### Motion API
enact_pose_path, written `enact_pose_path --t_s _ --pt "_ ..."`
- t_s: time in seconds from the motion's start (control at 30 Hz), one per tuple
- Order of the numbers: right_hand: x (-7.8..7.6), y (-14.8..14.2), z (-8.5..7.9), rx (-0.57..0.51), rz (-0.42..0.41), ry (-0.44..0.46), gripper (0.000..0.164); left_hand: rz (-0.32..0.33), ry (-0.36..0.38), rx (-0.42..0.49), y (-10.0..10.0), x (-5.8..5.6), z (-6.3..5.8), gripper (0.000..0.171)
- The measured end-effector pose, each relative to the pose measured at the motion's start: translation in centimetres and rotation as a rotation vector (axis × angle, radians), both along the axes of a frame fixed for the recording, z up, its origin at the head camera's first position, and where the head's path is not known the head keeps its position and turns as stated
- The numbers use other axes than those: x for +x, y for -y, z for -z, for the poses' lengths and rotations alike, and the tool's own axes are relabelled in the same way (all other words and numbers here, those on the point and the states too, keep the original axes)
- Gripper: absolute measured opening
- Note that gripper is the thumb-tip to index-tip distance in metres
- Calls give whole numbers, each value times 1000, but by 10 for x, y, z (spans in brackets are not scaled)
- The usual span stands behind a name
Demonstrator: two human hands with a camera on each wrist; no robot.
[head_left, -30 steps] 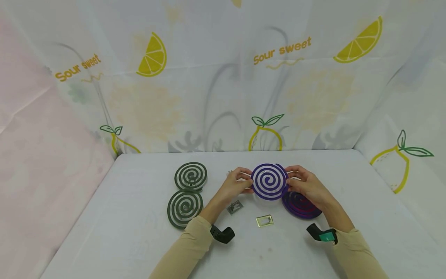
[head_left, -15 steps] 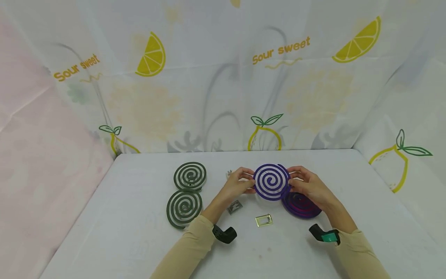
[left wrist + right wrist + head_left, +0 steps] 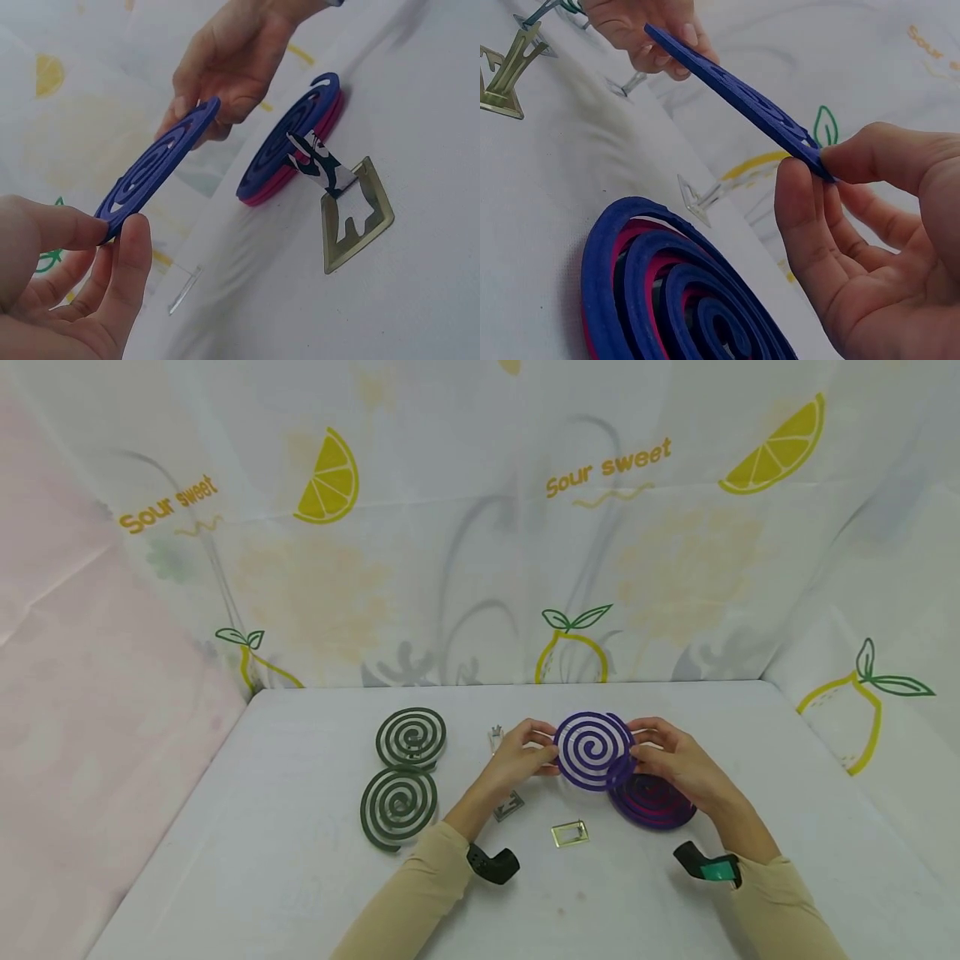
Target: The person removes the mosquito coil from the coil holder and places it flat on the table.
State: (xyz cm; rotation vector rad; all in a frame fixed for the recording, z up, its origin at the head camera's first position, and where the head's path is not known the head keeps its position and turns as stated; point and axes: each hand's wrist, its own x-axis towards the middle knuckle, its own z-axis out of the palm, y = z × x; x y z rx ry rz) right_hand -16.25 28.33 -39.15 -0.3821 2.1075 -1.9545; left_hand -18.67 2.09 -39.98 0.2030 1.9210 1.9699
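Both hands hold a blue-purple mosquito coil upright above the table, its flat spiral face toward the head camera. My left hand pinches its left edge between thumb and fingers, and my right hand pinches the opposite edge. In the left wrist view the coil appears nearly edge-on. Below and to its right, a stack of blue-purple and magenta coils lies on the table, partly covered by the right hand in the head view.
Two dark green coils lie at the left, one behind the other. Small metal coil stands lie between the groups: a gold one, a silver one and another farther back. A printed cloth hangs behind the white table.
Both hands have shifted slightly to the right, carrying the blue-purple coil with them. More of the stand at the back shows beside the left hand. The grips look unchanged.
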Motion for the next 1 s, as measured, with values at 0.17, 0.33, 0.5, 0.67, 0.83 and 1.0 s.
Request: enact_pose_path --t_s 0.17,0.33,0.5,0.67,0.83,1.0 --pt "1 -3 1 24 5 0 35 0 -8 -2 -4 1 1 29" --pt "1 -6 0 76 20 -9 39 -1 -15 13 -8 2 -1 29" --pt "2 -10 -3 121 13 -16 41 3 -22 4 -11 2 -2 30" --pt "2 -12 -6 170 17 -24 43 -2 -25 4 -14 3 -2 30" --pt "2 -13 -7 198 32 -43 44 1 -32 -20 -18 3 0 29" --pt "3 -15 -6 219 52 -64 45 15 -54 -77 -19 3 0 28"
